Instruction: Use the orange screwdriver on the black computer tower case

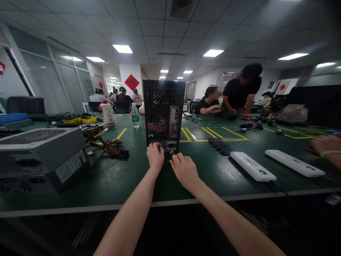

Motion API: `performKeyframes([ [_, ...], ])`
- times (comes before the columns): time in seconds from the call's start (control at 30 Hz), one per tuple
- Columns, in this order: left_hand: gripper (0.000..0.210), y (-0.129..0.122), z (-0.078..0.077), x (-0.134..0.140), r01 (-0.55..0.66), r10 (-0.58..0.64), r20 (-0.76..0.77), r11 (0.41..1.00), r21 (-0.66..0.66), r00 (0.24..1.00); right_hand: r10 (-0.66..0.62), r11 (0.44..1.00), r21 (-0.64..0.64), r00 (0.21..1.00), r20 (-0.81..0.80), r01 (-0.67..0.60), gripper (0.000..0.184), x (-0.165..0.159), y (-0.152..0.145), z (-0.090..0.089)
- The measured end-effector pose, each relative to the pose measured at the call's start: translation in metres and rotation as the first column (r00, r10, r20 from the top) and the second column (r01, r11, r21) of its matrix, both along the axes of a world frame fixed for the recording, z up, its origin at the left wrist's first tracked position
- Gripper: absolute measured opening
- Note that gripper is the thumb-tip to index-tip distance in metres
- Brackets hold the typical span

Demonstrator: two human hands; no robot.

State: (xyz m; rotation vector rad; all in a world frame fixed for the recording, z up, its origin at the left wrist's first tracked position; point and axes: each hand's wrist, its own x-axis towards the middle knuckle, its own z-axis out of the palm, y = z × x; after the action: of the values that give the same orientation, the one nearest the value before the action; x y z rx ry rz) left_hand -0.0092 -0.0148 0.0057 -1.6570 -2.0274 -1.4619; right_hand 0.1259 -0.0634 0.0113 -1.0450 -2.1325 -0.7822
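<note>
Two bare forearms reach up from the lower edge toward a black computer case (pixel 157 112), which stands upright on the green table (pixel 119 183) with its vented rear panel facing the wearer. At the lower left of the case, the left hand (pixel 156 156) is loosely curved and partly open, its fingers bent and their tips at the bottom of the panel; whether it pinches anything there cannot be told. Just beside it, at the lower right corner of the case, the right hand (pixel 185 170) is closed, thumb and fingers drawn together around a small orange-tipped tool (pixel 172 153). Most of that tool is hidden by the fingers, and whether it touches the panel is too small to tell.

Well to the left of the case sit grey power supplies (pixel 70 167), with a bundle of coloured cables (pixel 106 145) between them and the case. Nearer the case on that side, and farther back, stand a clear water bottle (pixel 135 117) and a white flask (pixel 107 113). To the right of the case lie two white power strips, one nearer (pixel 252 165) and one farther off (pixel 294 163). Beyond that second strip, another person's hand (pixel 327 145) enters, blurred. Behind the case, several people are seated, and one person in black (pixel 241 89) leans over the table.
</note>
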Motion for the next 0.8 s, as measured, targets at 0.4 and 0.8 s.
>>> performKeyframes([
  [0.4,0.027,0.014,-0.015,0.003,0.234,-0.239,-0.033,0.964,-0.123,0.970,0.035,0.999,-0.041,0.999,0.012,-0.034,0.021,0.002,-0.005,0.004],
  [0.8,0.036,0.017,-0.019,0.004,0.266,-0.286,-0.075,0.943,-0.199,0.955,-0.021,0.999,-0.038,0.998,-0.062,0.019,0.018,0.003,-0.003,0.001],
])
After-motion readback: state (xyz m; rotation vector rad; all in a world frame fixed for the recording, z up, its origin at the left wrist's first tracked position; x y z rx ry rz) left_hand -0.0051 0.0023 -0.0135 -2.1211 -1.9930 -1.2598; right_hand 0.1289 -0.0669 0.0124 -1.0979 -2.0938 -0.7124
